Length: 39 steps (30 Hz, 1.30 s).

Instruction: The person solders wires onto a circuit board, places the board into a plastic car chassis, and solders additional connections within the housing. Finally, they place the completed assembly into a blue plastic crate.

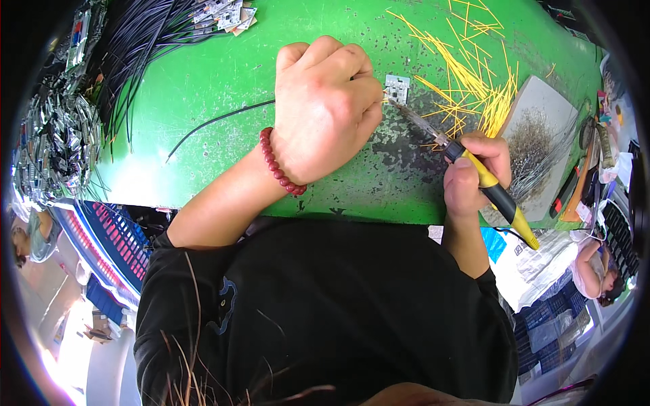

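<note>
My left hand (328, 101), with a dark red bead bracelet on its wrist, is closed over a thin black cable (223, 120). The cable runs out of the fist to the left, and its free end lies on the green work surface; my fingertips are hidden beneath the hand. Just right of those knuckles is a small white circuit board (397, 88). My right hand (474, 176) grips a yellow and black soldering iron (493, 186) like a pen. Its dark tip points up and left and reaches the board's lower edge; whether they touch I cannot tell.
Many thin yellow wires (474, 88) lie scattered right of the board. A grey plate (552, 111) with dark residue and fine wire strands stands beyond them. Black cables with boards (227, 15) are bundled at the far left, beside a heap of shiny parts (51, 142). Hand tools (586, 176) lie at right.
</note>
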Motion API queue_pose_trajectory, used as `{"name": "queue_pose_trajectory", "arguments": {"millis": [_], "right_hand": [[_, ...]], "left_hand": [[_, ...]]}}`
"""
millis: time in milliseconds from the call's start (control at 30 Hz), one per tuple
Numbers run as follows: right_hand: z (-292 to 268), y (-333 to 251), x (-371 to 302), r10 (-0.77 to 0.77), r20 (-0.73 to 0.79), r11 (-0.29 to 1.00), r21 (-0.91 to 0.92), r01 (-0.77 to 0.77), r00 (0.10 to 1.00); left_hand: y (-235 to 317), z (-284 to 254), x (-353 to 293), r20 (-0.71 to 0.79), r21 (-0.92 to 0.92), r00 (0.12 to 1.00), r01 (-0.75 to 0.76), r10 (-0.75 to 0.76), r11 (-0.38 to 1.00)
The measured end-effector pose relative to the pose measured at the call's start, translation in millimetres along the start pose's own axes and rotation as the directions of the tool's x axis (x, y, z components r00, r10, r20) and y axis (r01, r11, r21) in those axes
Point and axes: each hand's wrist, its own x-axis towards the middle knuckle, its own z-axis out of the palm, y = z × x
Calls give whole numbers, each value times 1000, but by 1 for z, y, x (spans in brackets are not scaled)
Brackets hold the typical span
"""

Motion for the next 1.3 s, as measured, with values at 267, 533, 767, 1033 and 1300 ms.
{"name": "queue_pose_trajectory", "arguments": {"millis": [267,533,767,1033,1300], "right_hand": [[0,-6,1,-2,-52,1000,-16,1,999],[23,-24,29,-181,405,752,-531,391,896],[27,-9,30,-123,424,757,-545,361,898],[37,-23,15,81,180,935,-354,-13,980],[43,-43,24,-177,325,896,-337,288,929]], "left_hand": [[-2,0,3,-46,17,999,-10,10,1000],[-3,-1,-4,-112,29,993,-43,46,999],[1,-32,-14,-181,-4,983,-27,26,1000],[-119,-206,-13,-500,412,834,466,-233,783],[-180,-226,11,-292,698,899,433,-325,571]]}}
